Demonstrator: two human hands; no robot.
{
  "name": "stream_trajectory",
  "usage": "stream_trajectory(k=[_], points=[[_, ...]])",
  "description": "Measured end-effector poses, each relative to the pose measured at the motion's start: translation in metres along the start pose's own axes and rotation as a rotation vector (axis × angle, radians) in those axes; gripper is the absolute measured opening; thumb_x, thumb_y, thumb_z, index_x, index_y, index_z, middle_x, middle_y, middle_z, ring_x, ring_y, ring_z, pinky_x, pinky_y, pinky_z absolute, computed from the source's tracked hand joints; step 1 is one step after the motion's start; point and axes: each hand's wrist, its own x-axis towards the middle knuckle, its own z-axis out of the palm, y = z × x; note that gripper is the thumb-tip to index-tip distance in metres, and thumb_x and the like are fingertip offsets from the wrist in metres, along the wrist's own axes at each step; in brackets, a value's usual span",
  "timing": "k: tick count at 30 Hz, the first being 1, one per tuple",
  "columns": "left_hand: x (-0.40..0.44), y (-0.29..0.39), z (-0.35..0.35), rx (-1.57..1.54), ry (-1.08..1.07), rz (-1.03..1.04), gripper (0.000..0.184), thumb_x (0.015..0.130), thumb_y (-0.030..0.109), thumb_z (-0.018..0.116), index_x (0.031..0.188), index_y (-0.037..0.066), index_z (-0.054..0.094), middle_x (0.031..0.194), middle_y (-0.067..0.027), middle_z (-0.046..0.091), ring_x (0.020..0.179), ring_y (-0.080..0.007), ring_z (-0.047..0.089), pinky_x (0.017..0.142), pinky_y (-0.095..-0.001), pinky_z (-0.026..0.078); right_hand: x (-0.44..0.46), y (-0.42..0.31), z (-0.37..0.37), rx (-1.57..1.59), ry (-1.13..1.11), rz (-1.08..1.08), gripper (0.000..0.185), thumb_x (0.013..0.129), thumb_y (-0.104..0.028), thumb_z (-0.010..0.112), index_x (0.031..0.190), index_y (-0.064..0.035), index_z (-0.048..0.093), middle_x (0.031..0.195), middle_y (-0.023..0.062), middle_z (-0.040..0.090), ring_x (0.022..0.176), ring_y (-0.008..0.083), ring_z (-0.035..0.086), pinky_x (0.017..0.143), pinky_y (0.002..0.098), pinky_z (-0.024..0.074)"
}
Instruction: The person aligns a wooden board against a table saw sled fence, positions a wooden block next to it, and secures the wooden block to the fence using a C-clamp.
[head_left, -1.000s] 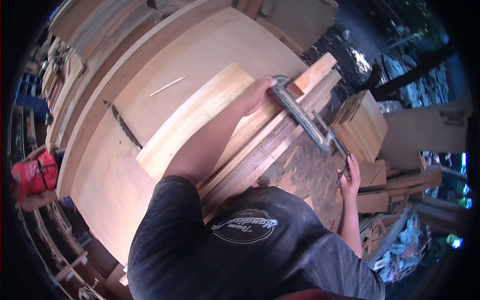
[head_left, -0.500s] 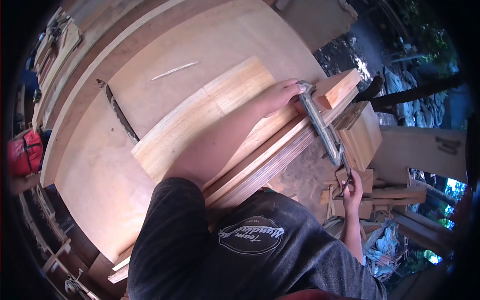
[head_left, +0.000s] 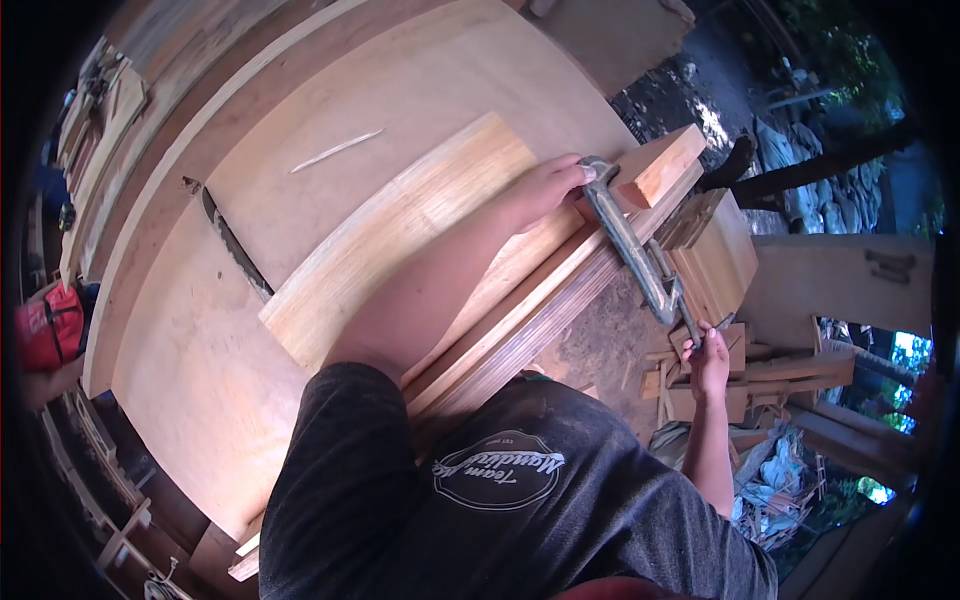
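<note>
A metal C-clamp (head_left: 628, 238) spans the edge of several stacked boards (head_left: 545, 305) and a short wooden block (head_left: 665, 175). My left hand (head_left: 548, 190) grips the clamp's upper end, its forearm lying across a wide pale board (head_left: 400, 225). Lower right, my right hand (head_left: 709, 360) pinches the small cross handle at the end of the clamp's screw. The clamp's far jaw contact is partly hidden by the wood.
A large plywood sheet (head_left: 190, 370) lies beneath the boards, with a thin wood sliver (head_left: 337, 150) on it. Stacked wood blocks (head_left: 722, 250) stand at the right. Scrap wood (head_left: 800, 372) lies beyond my right hand. A person in red (head_left: 55, 325) is at the far left.
My right hand has shifted its fingers on the screw handle, and the handle has turned. My left hand remains at the clamp's upper end. The whole view has shifted slightly.
</note>
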Motion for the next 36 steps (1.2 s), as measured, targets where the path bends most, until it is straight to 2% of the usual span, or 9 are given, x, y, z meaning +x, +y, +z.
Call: stream_trajectory(k=[9, 15, 17, 20, 21, 24, 25, 31, 36], points=[[-0.003, 0.000, -0.002, 0.001, -0.042, 0.011, 0.020, 0.097, 0.014, 0.042, 0.109, 0.005, 0.055, 0.106, -0.0049, 0.056, 0.103, -0.0148, 0.051, 0.097, -0.0328, 0.041, 0.008, -0.009, 0.004, 0.130, 0.002, 0.245, 0.035, 0.104, -0.025, 0.041, 0.131, -0.0039, 0.050, 0.064, 0.0019, 0.056, 0.048, 0.0098, 0.048, 0.044, 0.0226, 0.0397], [0.001, -0.004, -0.006, 0.022, -0.051, 0.019, 0.023, 0.094, 0.013, 0.044, 0.112, 0.004, 0.056, 0.107, -0.0054, 0.057, 0.102, -0.0145, 0.052, 0.096, -0.0323, 0.041, 0.002, 0.011, -0.004, 0.251, -0.009, 0.202, 0.043, 0.104, -0.023, 0.037, 0.143, -0.0053, 0.040, 0.094, 0.0099, 0.064, 0.074, 0.0143, 0.061, 0.060, 0.0236, 0.0480], [0.002, -0.005, -0.006, 0.034, -0.061, 0.014, 0.025, 0.093, 0.013, 0.044, 0.113, 0.003, 0.056, 0.107, -0.0056, 0.057, 0.102, -0.0145, 0.052, 0.096, -0.0323, 0.042, -0.002, 0.018, -0.011, 0.289, -0.106, 0.114, 0.043, 0.102, -0.016, 0.042, 0.144, -0.0072, 0.041, 0.115, 0.0108, 0.062, 0.097, 0.0164, 0.061, 0.072, 0.0265, 0.0511], [0.002, -0.007, -0.006, 0.057, -0.043, 0.016, 0.030, 0.093, 0.015, 0.044, 0.118, 0.002, 0.054, 0.108, -0.0059, 0.057, 0.102, -0.0150, 0.052, 0.097, -0.0327, 0.042, -0.002, 0.034, -0.014, 0.045, -0.060, -0.024, 0.041, 0.098, -0.009, 0.052, 0.139, -0.0068, 0.049, 0.119, 0.0061, 0.061, 0.104, 0.0142, 0.059, 0.076, 0.0276, 0.0517], [0.003, -0.007, -0.006, 0.034, -0.033, 0.020, 0.031, 0.093, 0.015, 0.044, 0.120, 0.002, 0.054, 0.109, -0.0061, 0.057, 0.103, -0.0152, 0.052, 0.097, -0.0329, 0.042, -0.001, 0.033, -0.012, -0.004, -0.024, -0.031, 0.039, 0.095, -0.007, 0.060, 0.133, -0.0056, 0.056, 0.113, 0.0010, 0.062, 0.096, 0.0106, 0.059, 0.076, 0.0262, 0.0508], [0.003, -0.008, -0.005, 0.012, -0.028, 0.021, 0.035, 0.093, 0.014, 0.043, 0.124, 0.001, 0.052, 0.110, -0.0068, 0.057, 0.104, -0.0158, 0.053, 0.099, -0.0337, 0.042, 0.011, 0.052, -0.024, -0.047, -0.077, -0.066, 0.038, 0.096, -0.014, 0.060, 0.133, -0.0062, 0.055, 0.111, 0.0018, 0.064, 0.090, 0.0096, 0.061, 0.077, 0.0248, 0.0509], [0.002, -0.008, -0.003, 0.001, -0.002, 0.020, 0.035, 0.093, 0.014, 0.042, 0.124, 0.001, 0.052, 0.110, -0.0071, 0.057, 0.104, -0.0161, 0.053, 0.099, -0.0339, 0.041, 0.015, 0.057, -0.025, -0.035, -0.102, -0.070, 0.035, 0.098, -0.018, 0.058, 0.131, -0.0062, 0.056, 0.095, 0.0013, 0.066, 0.077, 0.0091, 0.060, 0.072, 0.0240, 0.0504], [0.006, -0.013, -0.005, -0.015, 0.018, 0.025, 0.033, 0.093, 0.014, 0.045, 0.123, 0.002, 0.052, 0.112, -0.0070, 0.058, 0.106, -0.0161, 0.053, 0.100, -0.0334, 0.041, -0.001, 0.040, -0.013, 0.310, -0.189, 0.086, 0.039, 0.102, -0.027, 0.050, 0.136, -0.0077, 0.051, 0.068, 0.0026, 0.061, 0.058, 0.0101, 0.057, 0.050, 0.0216, 0.0448], [0.009, -0.017, -0.009, 0.004, 0.047, 0.008, 0.028, 0.095, 0.014, 0.048, 0.121, 0.006, 0.056, 0.108, -0.0040, 0.059, 0.103, -0.0136, 0.053, 0.094, -0.0309, 0.043, -0.004, 0.041, -0.023, 0.636, -0.183, 0.159, 0.048, 0.101, -0.018, 0.048, 0.145, -0.0050, 0.038, 0.082, 0.0044, 0.065, 0.063, 0.0117, 0.060, 0.049, 0.0234, 0.0487]])
